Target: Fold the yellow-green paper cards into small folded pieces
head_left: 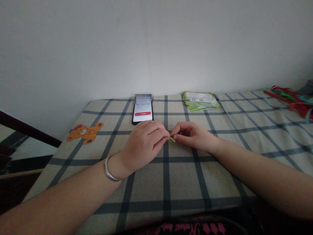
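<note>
My left hand (pixel 146 142), with a silver bangle (pixel 109 169) at its wrist, is closed with its fingertips pinched together. Facing it, my right hand (pixel 193 134) pinches a small yellow-green piece (pixel 172 139) between thumb and fingers. The fingertips of both hands meet around this piece, just above the checked tablecloth. It looks like folded or rolled paper, but most of it is hidden by the fingers. The left fingertips touch its near end.
A phone (pixel 143 112) showing a running timer lies behind my left hand. Green printed cards (pixel 200 100) are stacked near the wall. A bear cutout (pixel 85 133) lies at left on the checked cloth (pixel 146 192). Red and green strips (pixel 290 99) lie at far right.
</note>
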Demonstrator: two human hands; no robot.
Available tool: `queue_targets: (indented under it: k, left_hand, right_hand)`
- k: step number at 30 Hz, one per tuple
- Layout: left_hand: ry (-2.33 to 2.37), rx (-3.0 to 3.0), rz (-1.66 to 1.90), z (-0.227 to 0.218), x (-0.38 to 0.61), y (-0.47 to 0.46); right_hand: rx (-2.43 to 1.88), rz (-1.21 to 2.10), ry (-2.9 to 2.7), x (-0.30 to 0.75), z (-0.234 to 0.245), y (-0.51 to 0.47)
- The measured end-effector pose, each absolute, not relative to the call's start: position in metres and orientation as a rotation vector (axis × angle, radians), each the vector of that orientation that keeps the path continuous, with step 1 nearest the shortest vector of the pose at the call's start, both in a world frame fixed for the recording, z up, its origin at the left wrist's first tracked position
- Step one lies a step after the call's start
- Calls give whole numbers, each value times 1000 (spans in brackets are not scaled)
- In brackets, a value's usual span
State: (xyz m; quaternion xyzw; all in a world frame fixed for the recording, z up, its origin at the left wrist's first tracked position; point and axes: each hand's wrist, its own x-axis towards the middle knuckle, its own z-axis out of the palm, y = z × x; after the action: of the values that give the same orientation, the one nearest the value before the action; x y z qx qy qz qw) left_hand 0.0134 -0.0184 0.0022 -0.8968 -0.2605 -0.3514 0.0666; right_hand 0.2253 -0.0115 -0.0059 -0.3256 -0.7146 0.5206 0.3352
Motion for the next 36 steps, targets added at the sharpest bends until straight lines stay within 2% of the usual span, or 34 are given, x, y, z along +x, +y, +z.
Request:
queue_targets:
  k: [9,24,30,36]
  left_hand:
    - [-850,-2768,-1122,-2,14,-16]
    - [-896,-2803,-1128,-3,18,-17]
    - [-911,-2809,-1087,-2,20,-20]
    - [-899,-2800,-1107,-2,21,-19]
  right_hand:
    - [-933,1225,-1881,221,-9,-13]
    - [-1172,579,-2104,215,-3,-25]
    - [-1107,135,-2304,214,-2,-28]
    - [-1178,273,-2255,213,-1,-29]
